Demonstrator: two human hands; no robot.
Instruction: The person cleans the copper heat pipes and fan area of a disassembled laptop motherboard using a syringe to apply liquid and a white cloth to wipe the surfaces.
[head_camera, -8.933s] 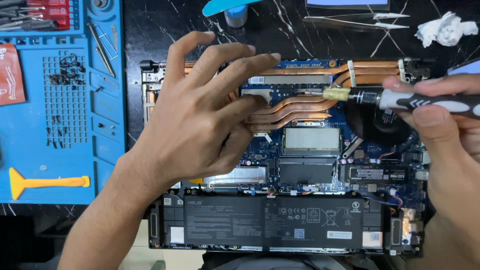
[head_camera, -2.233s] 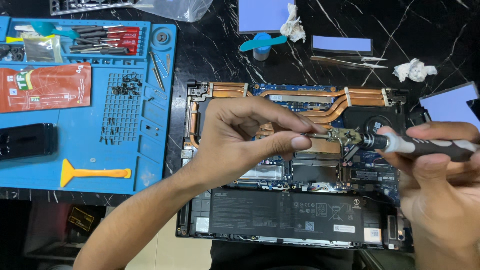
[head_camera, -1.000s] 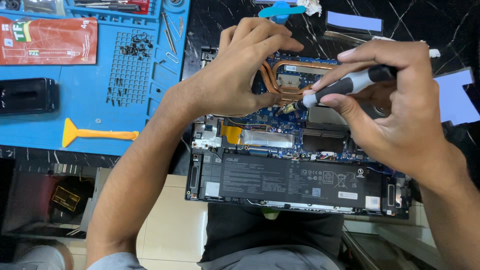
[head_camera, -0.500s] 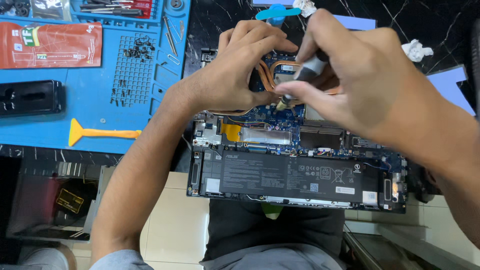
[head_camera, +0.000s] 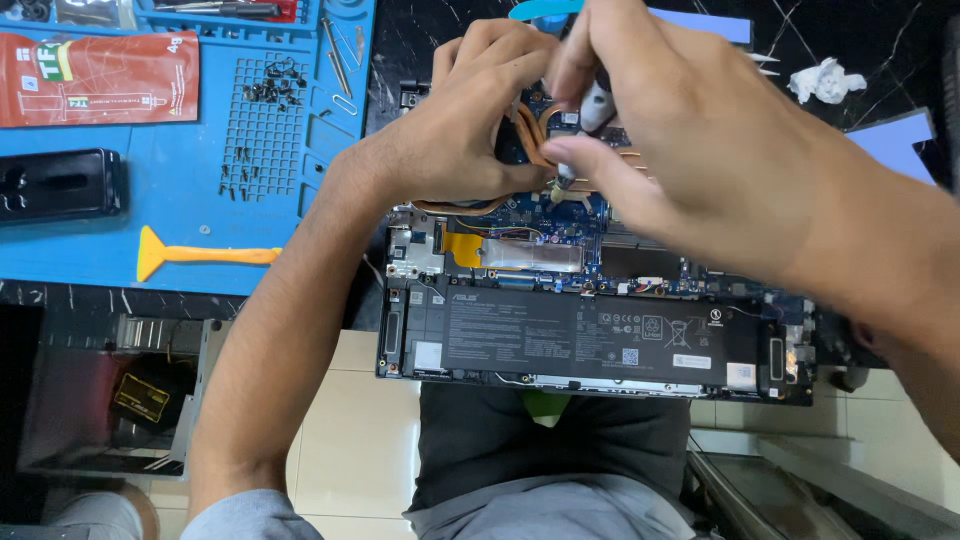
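Right hand (head_camera: 700, 150) has its grip clamped on a small screwdriver (head_camera: 598, 100), tip down on the board just below the fingertips, at the copper heat pipes (head_camera: 530, 150). Left hand (head_camera: 470, 140) sits just left of that grip, fingers curled and pressing on the heat pipe assembly; can't tell if it's pinching anything. Both work over the open laptop (head_camera: 600, 340), back cover off, black battery (head_camera: 590, 340) nearer the body than the grip, still in place. Loose screws (head_camera: 275, 80) already parked on the blue mat (head_camera: 200, 210) well left of the grip, near an orange pry tool (head_camera: 200, 255). Judging by that: opened and partly unscrewed, heatsink still seated, its screws in hand.
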